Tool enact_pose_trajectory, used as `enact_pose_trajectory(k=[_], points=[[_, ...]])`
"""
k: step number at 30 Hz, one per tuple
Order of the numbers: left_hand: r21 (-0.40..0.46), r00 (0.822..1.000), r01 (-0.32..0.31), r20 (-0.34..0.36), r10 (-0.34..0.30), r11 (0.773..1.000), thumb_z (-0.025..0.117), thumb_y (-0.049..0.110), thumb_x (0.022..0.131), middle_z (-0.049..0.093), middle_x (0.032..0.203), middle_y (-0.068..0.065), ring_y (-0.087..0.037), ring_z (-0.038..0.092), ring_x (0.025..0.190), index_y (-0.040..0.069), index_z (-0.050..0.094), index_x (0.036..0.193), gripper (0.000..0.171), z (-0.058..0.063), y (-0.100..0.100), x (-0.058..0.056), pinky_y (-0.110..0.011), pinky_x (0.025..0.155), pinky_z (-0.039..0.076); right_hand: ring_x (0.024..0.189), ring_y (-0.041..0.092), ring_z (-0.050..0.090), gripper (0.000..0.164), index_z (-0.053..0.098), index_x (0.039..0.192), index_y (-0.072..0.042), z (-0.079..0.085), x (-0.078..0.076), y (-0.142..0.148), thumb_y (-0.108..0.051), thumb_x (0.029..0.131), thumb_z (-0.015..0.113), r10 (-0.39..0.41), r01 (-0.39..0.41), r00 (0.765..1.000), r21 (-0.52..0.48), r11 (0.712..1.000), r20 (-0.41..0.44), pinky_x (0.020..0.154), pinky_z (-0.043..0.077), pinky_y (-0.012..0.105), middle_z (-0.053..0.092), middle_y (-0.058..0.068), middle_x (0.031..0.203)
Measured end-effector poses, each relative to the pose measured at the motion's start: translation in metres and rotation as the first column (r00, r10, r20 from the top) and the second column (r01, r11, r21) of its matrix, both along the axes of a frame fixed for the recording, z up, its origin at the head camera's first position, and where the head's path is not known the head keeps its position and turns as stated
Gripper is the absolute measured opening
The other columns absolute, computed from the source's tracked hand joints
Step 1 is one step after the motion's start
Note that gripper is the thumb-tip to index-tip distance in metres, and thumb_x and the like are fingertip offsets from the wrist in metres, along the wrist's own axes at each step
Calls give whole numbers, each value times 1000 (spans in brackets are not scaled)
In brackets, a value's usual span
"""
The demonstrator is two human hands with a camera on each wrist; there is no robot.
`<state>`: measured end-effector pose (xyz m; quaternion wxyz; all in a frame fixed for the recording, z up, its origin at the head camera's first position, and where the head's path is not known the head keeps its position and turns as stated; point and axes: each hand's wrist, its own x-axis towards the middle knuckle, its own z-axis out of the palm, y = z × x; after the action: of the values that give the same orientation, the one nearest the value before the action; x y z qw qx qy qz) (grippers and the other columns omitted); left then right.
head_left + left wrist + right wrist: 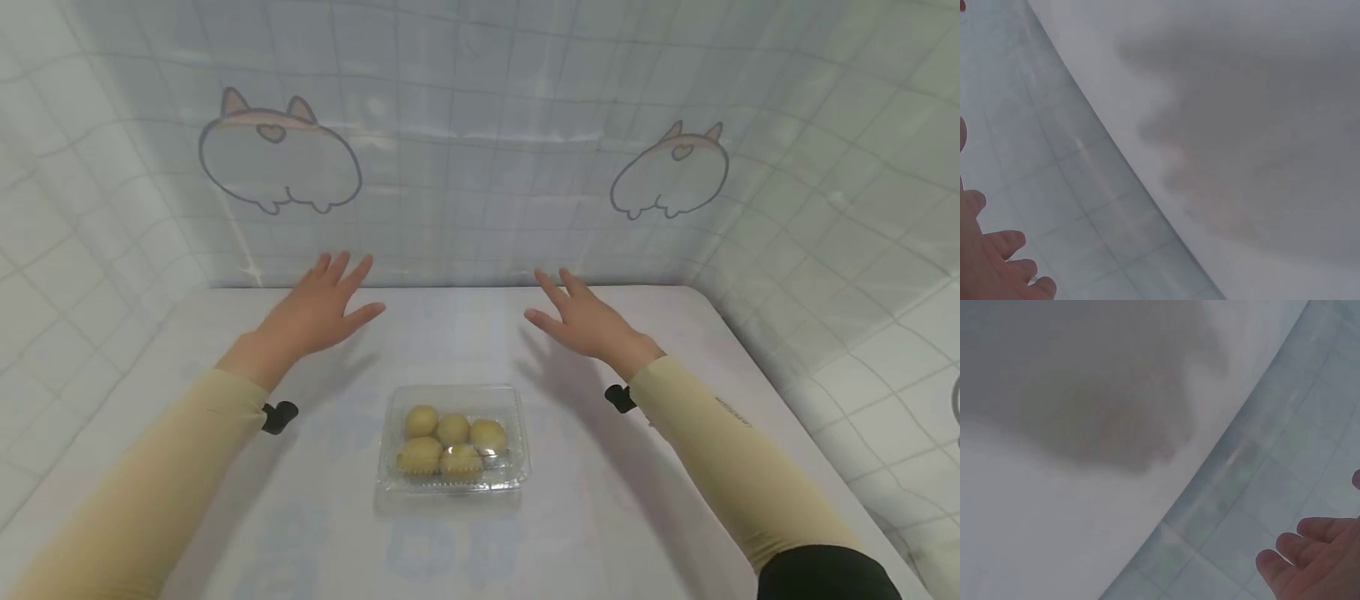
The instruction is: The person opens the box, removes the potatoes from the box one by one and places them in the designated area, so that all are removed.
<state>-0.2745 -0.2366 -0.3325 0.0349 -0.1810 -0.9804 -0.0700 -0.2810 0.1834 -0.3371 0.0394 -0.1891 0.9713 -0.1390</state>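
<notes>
A clear plastic clamshell box (453,396) sits on the white table, with several round yellow-green fruits (452,430) inside under its lid. My left hand (315,308) is spread above the far left part of the table, holding nothing. Over the far right part hovers my right hand (588,321), its fingers apart and likewise without anything in them. Both hands are beyond the box, one to each side. In the left wrist view, fingers (1007,242) show at the lower left; in the right wrist view, fingers (1300,547) appear at the lower right.
The white table (322,533) ends at a back edge close under the hands. Behind it hangs a gridded sheet (480,167) with two cartoon animal drawings. Similar gridded sheets (847,275) stand at both sides. Shadows of the hands fall on the tabletop.
</notes>
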Motion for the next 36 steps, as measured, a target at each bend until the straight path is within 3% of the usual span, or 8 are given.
enact_pose_trajectory(k=[6, 14, 24, 36], points=[[73, 1000, -2, -11, 3, 997, 39, 68, 96, 11, 161, -24, -43, 1, 147, 17, 10, 160, 87, 3, 2, 26, -65, 116, 13, 148, 34, 16, 80, 3, 157, -41, -1, 22, -1, -77, 92, 31, 29, -31, 999, -55, 998, -35, 114, 29, 60, 9, 12, 164], [98, 998, 31, -60, -25, 995, 43, 67, 96, 22, 159, -22, -44, 13, 146, 14, 22, 159, 85, -10, 3, 53, -65, 114, 20, 145, 33, 24, 76, 11, 158, -38, -8, 49, 2, -74, 95, 31, 66, -69, 997, -89, 994, -42, 113, 31, 58, 16, 10, 162], [174, 999, 36, -29, -31, 984, 42, 69, 95, 36, 150, -18, -39, 29, 139, 22, 24, 158, 81, -19, 11, 92, -62, 110, 32, 144, 30, 27, 69, 13, 158, -40, -15, 85, 5, -70, 97, 30, 88, -90, 996, -144, 985, -23, 112, 33, 57, 20, 6, 161], [212, 998, 63, 3, -65, 975, 44, 67, 96, 43, 142, -14, -35, 41, 129, 24, 26, 158, 78, -30, 23, 129, -60, 100, 44, 141, 26, 34, 64, 17, 157, -41, -23, 124, -4, -65, 100, 35, 135, -142, 990, -184, 973, -50, 110, 39, 52, 28, 2, 158]])
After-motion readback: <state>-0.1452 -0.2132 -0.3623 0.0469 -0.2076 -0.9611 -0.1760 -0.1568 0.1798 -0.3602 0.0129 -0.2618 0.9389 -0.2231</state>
